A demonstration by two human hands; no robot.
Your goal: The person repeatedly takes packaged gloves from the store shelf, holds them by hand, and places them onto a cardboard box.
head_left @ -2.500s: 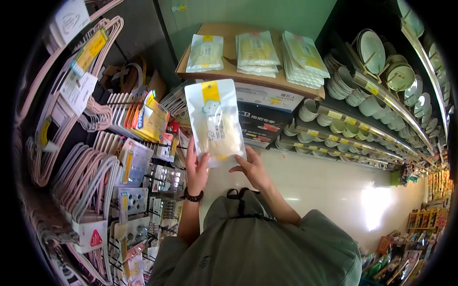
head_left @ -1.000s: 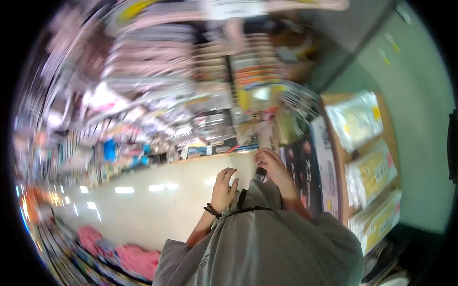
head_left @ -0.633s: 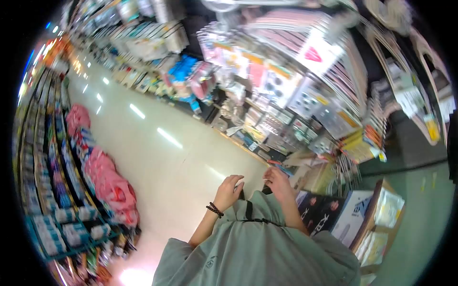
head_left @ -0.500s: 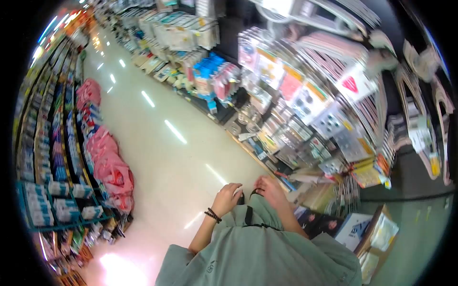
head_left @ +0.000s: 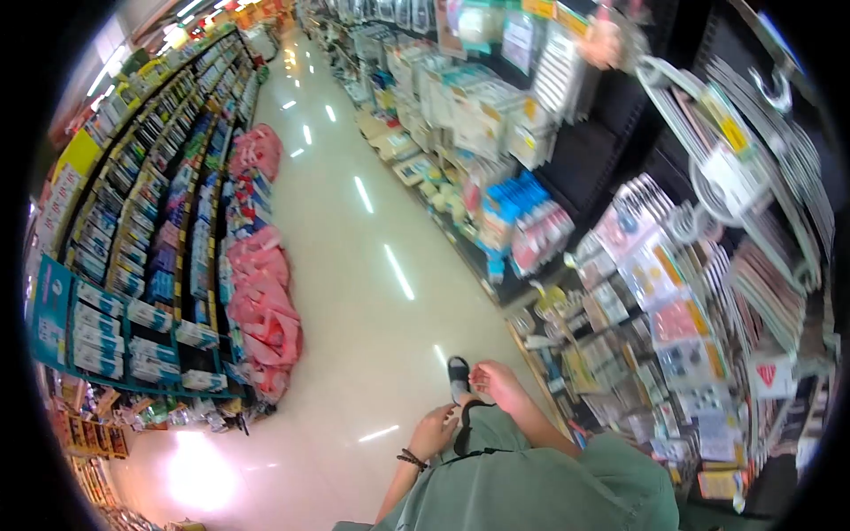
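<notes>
My left hand (head_left: 434, 431), with a dark bead bracelet (head_left: 412, 458) at its wrist, hangs in front of my waist. Its fingers are loosely bent and apart, close beside a black strap (head_left: 462, 434) on my green clothing (head_left: 549, 482). Farther forward and to the right, my right hand (head_left: 498, 383) is raised with relaxed, half-curled fingers. Nothing shows in either hand. Just past the right fingers, a foot in a dark sandal (head_left: 458, 369) steps on the shiny floor (head_left: 354, 301).
A shop aisle runs ahead. Along its left side stand shelves of small boxes (head_left: 97, 327) and pink plastic covers (head_left: 264, 301). Hanging packs (head_left: 668, 274), blue packets (head_left: 513, 212) and clothes hangers (head_left: 788, 177) crowd the rack on my right, near my right arm.
My view has turned to the right and shifted along the aisle, so shelves and goods sit differently in the frame. A sandalled foot now shows ahead. Both hands keep much the same relaxed pose.
</notes>
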